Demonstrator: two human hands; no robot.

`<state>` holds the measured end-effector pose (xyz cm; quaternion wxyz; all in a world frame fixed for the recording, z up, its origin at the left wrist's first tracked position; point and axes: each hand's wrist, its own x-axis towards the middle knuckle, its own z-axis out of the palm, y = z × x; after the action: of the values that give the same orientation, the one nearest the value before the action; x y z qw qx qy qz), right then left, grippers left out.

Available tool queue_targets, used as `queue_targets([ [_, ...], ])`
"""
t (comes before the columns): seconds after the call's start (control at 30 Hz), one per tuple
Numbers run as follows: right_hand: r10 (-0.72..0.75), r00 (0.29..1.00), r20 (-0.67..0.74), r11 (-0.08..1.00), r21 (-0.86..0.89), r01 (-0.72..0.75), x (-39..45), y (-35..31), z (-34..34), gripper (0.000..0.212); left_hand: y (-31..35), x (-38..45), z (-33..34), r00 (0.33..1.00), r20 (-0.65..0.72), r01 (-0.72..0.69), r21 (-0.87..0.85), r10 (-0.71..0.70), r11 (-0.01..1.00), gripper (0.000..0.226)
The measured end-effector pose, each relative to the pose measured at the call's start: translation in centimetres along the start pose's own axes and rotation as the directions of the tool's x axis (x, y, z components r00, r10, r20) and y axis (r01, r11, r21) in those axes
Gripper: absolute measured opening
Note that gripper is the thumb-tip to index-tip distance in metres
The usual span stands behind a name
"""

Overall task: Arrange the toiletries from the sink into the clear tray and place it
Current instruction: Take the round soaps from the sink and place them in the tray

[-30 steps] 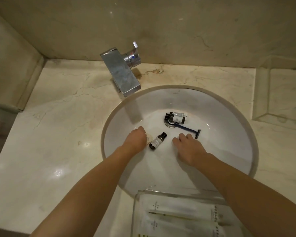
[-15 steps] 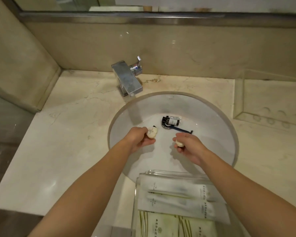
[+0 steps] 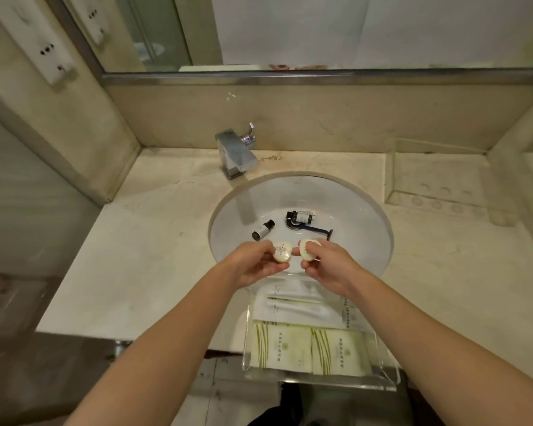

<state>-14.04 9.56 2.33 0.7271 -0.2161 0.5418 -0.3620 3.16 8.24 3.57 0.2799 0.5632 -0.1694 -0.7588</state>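
Note:
My left hand [image 3: 253,265] grips a small cream soap [image 3: 282,252]. A second cream soap [image 3: 308,249] sits in my right hand [image 3: 330,269]. Both hands hover side by side over the near rim of the white sink [image 3: 360,210]. In the basin lie a small dark bottle [image 3: 262,230] at the left, another dark bottle [image 3: 300,216] over the drain, and a blue razor [image 3: 319,231]. The clear tray [image 3: 385,372] rests across the counter's front edge below my hands, holding white and green packets.
A chrome faucet [image 3: 236,155] stands behind the sink. A second clear tray [image 3: 437,179] sits on the beige marble counter [image 3: 136,256] at the back right. A mirror runs above the backsplash, and walls close both sides.
Both hands have lifted out of the basin toward me, each with a soap, and come closer together. A small dark bottle now shows at the basin's left. The view has pulled back.

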Motion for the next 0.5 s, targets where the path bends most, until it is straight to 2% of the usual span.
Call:
queue_targets([
  [0.07, -0.018, 0.999, 0.026, 0.999, -0.044, 0.019, -1.6, 0.5, 0.4, 0.018, -0.6, -1.4, 0.2, 1.000, 0.016, -0.004, 0.056, 0.003, 0.998, 0.025],
  [0.2, -0.085, 0.994, 0.071, 0.984, -0.150, 0.095, -4.3, 1.4, 0.9, 0.020, -2.1, -3.9, 0.2, 0.998, 0.045, -0.053, 0.139, 0.047, 0.989, 0.010],
  [0.27, -0.115, 0.989, 0.098, 0.971, -0.200, 0.132, -5.4, 1.9, 0.8, 0.021, -2.9, -4.7, -0.1, 0.997, 0.051, -0.073, 0.175, 0.065, 0.982, 0.013],
  [0.43, -0.033, 0.995, 0.096, 0.986, -0.160, 0.048, -7.5, 3.1, 0.7, 0.033, -4.7, -6.2, -1.1, 0.994, 0.036, -0.107, 0.304, 0.101, 0.947, 0.022],
  [0.5, -0.049, 0.995, 0.093, 0.975, -0.211, 0.067, -8.1, 3.8, 0.5, 0.026, -5.5, -6.7, -1.3, 0.994, 0.038, -0.109, 0.353, 0.102, 0.929, 0.025],
])
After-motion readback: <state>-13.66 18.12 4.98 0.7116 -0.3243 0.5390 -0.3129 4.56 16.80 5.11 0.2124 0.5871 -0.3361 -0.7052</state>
